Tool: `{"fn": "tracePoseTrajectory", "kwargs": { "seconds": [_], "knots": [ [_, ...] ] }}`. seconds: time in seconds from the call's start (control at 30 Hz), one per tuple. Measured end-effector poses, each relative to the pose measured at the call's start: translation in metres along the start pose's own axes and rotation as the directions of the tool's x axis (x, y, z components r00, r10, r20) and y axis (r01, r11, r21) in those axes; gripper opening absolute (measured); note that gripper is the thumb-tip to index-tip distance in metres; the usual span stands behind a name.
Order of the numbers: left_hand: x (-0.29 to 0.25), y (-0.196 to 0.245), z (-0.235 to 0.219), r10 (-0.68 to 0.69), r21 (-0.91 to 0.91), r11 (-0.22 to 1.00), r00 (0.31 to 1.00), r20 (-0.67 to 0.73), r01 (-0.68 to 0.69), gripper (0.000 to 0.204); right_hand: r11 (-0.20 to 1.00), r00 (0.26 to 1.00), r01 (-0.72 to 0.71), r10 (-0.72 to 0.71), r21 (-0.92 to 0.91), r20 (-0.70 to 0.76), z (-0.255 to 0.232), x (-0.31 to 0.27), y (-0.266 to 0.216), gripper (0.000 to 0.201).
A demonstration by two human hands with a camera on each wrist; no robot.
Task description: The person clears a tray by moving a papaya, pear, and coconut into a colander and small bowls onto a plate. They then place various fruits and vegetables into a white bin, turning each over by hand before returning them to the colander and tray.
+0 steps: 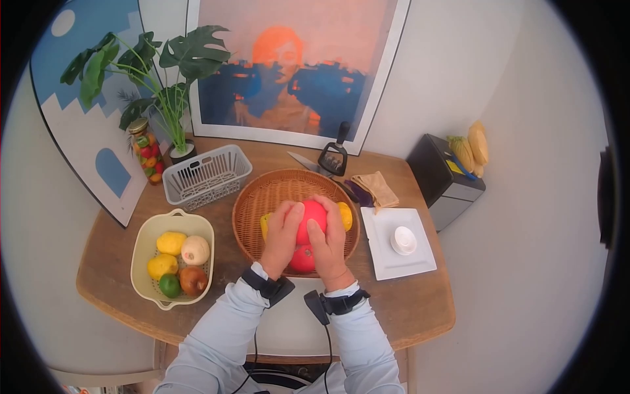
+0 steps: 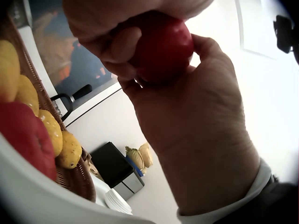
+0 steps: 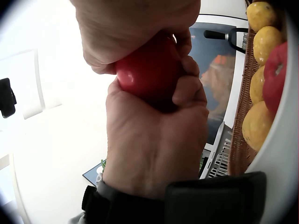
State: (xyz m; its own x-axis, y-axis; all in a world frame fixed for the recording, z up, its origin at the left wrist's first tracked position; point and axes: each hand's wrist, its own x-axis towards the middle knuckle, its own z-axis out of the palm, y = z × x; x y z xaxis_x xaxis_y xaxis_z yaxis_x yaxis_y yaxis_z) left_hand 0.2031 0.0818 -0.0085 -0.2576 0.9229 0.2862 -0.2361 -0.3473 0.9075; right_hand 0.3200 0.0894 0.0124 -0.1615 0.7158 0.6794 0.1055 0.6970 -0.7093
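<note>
A smooth red tomato [image 1: 311,218] is held between both hands over the round wicker basket [image 1: 275,187]. My left hand [image 1: 282,230] grips it from the left, fingers curled round its side. From the right, my right hand [image 1: 332,246] wraps the other side, its thumb lying on the near face. Both wrist views show the tomato [image 3: 149,70] largely covered by palms and fingers. Below the hands, a second red tomato [image 1: 302,259] rests in the basket. Several yellow fruits [image 2: 70,149] lie beside it, partly hidden by the hands in the head view.
Left of the basket stands a cream colander [image 1: 140,262] with yellow fruits, an onion and a green fruit. Behind it is a grey plastic basket [image 1: 207,172]. At right, a white plate [image 1: 394,268] bears small white bowls [image 1: 403,241]. A knife [image 1: 302,161] lies behind the wicker basket.
</note>
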Motion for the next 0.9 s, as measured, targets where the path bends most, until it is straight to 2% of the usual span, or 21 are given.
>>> {"fn": "tracePoseTrajectory", "kwargs": {
  "seconds": [0.07, 0.13, 0.17, 0.27, 0.33, 0.43, 0.57, 0.63, 0.67, 0.73, 0.77, 0.83, 0.9],
  "knots": [
    [-0.002, 0.001, 0.003, 0.163, 0.259, 0.952, 0.987, 0.011, -0.16, 0.028, 0.995, 0.993, -0.101, 0.101, 0.004, -0.055, 0.001, 0.0, -0.001, 0.037],
    [-0.008, 0.008, 0.008, 0.195, 0.315, 0.928, 0.98, 0.042, -0.199, 0.028, 0.965, 0.961, -0.253, 0.259, 0.07, -0.099, -0.002, 0.001, -0.001, 0.031],
    [-0.01, 0.011, 0.01, 0.211, 0.342, 0.914, 0.976, 0.06, -0.218, 0.029, 0.964, 0.959, -0.248, 0.258, 0.093, -0.121, -0.003, 0.002, -0.001, 0.029],
    [-0.009, 0.005, 0.013, 0.159, 0.232, 0.959, 0.987, 0.029, -0.161, 0.027, 0.963, 0.949, -0.238, 0.258, 0.125, -0.18, -0.008, 0.005, -0.001, 0.025],
    [-0.006, 0.006, 0.011, 0.015, 0.054, 0.998, 1.0, -0.021, -0.014, 0.027, 0.964, 0.943, -0.246, 0.263, 0.105, -0.204, -0.01, 0.005, -0.002, 0.024],
    [0.001, -0.008, 0.004, -0.089, -0.121, 0.989, 0.996, -0.018, 0.086, 0.026, 0.992, 0.978, -0.025, -0.002, -0.127, -0.209, -0.004, 0.003, -0.004, 0.02],
    [0.002, -0.022, 0.005, -0.12, -0.431, 0.894, 0.992, 0.029, 0.121, 0.03, 0.959, 0.968, 0.143, -0.188, -0.246, -0.168, 0.003, 0.004, -0.009, 0.019],
    [0.0, -0.016, 0.005, -0.105, -0.464, 0.876, 0.991, 0.087, 0.134, 0.028, 0.938, 0.959, 0.192, -0.243, -0.289, -0.149, 0.004, 0.004, -0.011, 0.021],
    [-0.001, -0.011, 0.005, -0.097, -0.48, 0.866, 0.989, 0.115, 0.14, 0.028, 0.953, 0.965, 0.172, -0.214, -0.251, -0.152, 0.004, 0.004, -0.01, 0.021],
    [-0.002, -0.004, 0.007, -0.081, -0.39, 0.912, 0.988, 0.132, 0.127, 0.027, 0.976, 0.975, 0.131, -0.159, -0.174, -0.156, 0.004, 0.004, -0.003, 0.023],
    [-0.002, -0.002, 0.008, -0.074, -0.345, 0.931, 0.987, 0.142, 0.119, 0.027, 0.998, 0.986, 0.038, -0.045, -0.044, -0.159, 0.004, 0.003, 0.002, 0.023],
    [-0.003, 0.0, 0.007, -0.07, -0.348, 0.93, 0.986, 0.153, 0.12, 0.03, 0.965, 0.976, -0.153, 0.181, 0.211, -0.12, 0.003, -0.001, 0.012, 0.025],
    [-0.003, 0.004, 0.008, -0.079, -0.393, 0.91, 0.986, 0.146, 0.131, 0.035, 0.917, 0.961, -0.232, 0.268, 0.323, -0.069, -0.003, 0.001, 0.013, 0.026]
  ]
}}
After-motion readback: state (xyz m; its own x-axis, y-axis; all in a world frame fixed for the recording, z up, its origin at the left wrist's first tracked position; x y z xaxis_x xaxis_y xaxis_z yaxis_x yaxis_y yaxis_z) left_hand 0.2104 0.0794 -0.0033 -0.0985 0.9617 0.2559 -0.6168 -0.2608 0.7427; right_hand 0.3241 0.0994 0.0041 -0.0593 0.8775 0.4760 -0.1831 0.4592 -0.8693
